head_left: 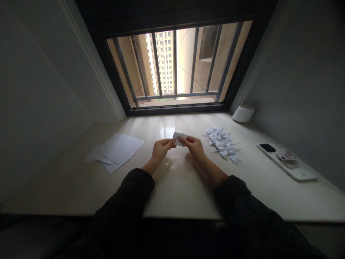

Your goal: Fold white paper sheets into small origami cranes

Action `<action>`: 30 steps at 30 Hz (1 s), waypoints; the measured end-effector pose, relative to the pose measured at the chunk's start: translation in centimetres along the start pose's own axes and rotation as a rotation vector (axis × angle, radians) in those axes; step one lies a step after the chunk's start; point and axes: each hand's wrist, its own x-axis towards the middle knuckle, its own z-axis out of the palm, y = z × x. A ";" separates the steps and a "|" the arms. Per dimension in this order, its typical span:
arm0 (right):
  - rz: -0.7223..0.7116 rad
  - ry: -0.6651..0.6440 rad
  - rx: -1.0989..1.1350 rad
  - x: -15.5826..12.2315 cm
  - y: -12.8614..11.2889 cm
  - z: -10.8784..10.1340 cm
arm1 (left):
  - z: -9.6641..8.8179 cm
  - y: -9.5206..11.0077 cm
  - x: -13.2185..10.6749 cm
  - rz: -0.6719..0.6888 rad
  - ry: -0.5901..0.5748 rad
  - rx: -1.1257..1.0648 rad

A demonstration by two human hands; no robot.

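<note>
Pinching a small, folded white paper [176,135] — flat, squarish, its top edge layered — the left hand [161,146] and right hand [195,145] grasp it before the window [184,64].

Ledge [179,190] bears sheets [118,148], folded papers [221,144], phone [300,171], white object [243,114].

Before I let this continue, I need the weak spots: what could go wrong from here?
1. The left hand and right hand pinch one small folded paper, so an uneven pull might crease or tear it.
2. The folded paper pieces lie loose beside the right hand; a sideways swing could scatter or crush them.
3. The overlapping sheets have nothing on top, so a bump may shift them.
</note>
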 end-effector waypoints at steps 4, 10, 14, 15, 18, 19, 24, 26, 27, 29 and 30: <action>0.011 -0.003 0.001 0.0 0.0 0.0 | -0.2 -0.1 0.1 0.004 -0.035 0.018; 0.036 -0.002 -0.011 -0.1 -0.5 0.0 | -0.4 -0.3 0.2 -0.001 -0.090 0.041; 0.045 -0.006 -0.020 -0.1 -0.7 0.0 | -0.3 -0.3 0.2 -0.001 -0.091 0.029; 0.051 -0.011 -0.015 -0.1 -0.7 0.0 | -0.3 -0.2 0.1 -0.002 -0.086 0.031; 0.069 -0.047 -0.018 0.0 -0.6 0.0 | -0.3 -0.2 0.1 -0.002 -0.068 0.058; 0.073 -0.067 -0.026 0.0 -0.6 0.0 | -0.3 -0.2 0.1 -0.002 -0.064 0.068; 0.098 -0.115 -0.015 -0.3 -0.8 -0.1 | -0.6 -0.8 0.3 0.044 -0.057 0.152; 0.099 -0.095 -0.030 -0.4 -1.0 0.0 | -0.7 -1.1 0.3 0.061 -0.055 0.218; 0.096 -0.084 -0.047 -0.4 -1.1 0.0 | -0.8 -1.1 0.3 0.066 -0.054 0.249; 0.089 -0.064 -0.075 -0.4 -1.2 0.0 | -0.8 -1.1 0.2 0.078 -0.052 0.304; 0.086 -0.059 -0.082 -0.4 -1.2 0.0 | -0.8 -1.1 0.2 0.086 -0.047 0.333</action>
